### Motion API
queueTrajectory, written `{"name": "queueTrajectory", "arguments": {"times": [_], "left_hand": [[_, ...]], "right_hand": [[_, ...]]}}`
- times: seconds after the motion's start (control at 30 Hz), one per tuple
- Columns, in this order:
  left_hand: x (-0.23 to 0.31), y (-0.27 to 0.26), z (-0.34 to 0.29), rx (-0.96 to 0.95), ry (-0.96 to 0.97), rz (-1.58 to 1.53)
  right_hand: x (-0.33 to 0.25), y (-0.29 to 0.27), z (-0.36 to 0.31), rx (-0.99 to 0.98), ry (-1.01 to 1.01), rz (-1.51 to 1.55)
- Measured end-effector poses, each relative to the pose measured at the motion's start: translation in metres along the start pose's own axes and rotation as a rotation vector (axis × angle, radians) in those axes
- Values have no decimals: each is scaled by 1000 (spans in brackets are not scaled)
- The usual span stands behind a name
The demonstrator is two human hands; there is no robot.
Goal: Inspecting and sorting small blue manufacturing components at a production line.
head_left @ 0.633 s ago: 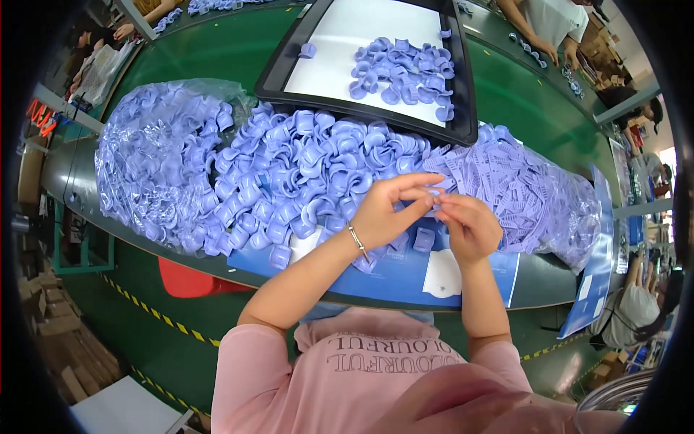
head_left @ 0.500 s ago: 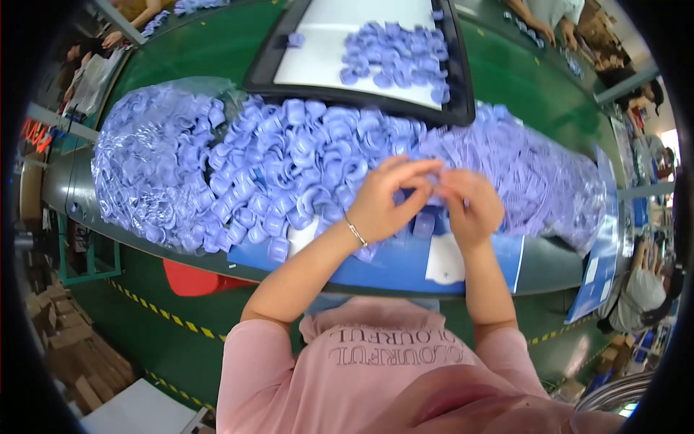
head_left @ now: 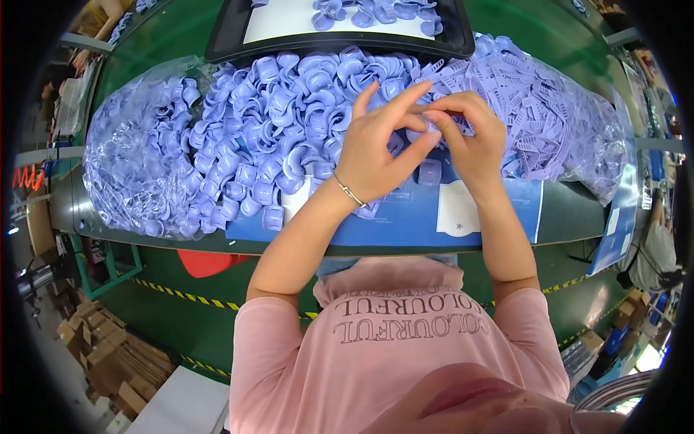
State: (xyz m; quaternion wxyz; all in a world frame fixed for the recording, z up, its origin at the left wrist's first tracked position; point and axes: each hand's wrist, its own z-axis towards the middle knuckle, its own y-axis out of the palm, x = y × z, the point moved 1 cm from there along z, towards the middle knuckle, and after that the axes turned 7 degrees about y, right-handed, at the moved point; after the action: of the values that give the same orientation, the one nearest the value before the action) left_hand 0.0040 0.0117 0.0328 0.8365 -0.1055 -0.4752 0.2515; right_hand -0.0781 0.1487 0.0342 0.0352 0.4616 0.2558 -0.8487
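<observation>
so both hands are up over the middle of the bench, fingertips meeting on one small lilac plastic piece (head_left: 418, 132). the left hand (head_left: 376, 148) has its thumb and forefinger pinching it while the other fingers fan out, and there's a thin bracelet (head_left: 350, 192) on that wrist. the right hand (head_left: 470, 141) is curled in from the other side, fingers bent and nipping the same piece. it's held just above the heap of curved lilac parts (head_left: 267, 137), which spreads left into a clear plastic bag (head_left: 130, 166). to the right is a pile of flat comb-like lilac strips (head_left: 549, 116). a blue sheet (head_left: 405, 217) lies under the hands, and a black tray (head_left: 340, 43) with more lilac bits sits behind.
</observation>
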Motion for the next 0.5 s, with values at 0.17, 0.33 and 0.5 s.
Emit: {"name": "queueTrajectory", "arguments": {"times": [0.17,0.33,0.5], "left_hand": [[-9,7,-4,25,3,12],[-13,10,-6,-17,-6,7],[-5,5,-3,35,-47,114]], "right_hand": [[0,-2,1,6,-59,-31],[5,-2,3,-45,192,66],[7,-1,3,-70,109,62]]}}
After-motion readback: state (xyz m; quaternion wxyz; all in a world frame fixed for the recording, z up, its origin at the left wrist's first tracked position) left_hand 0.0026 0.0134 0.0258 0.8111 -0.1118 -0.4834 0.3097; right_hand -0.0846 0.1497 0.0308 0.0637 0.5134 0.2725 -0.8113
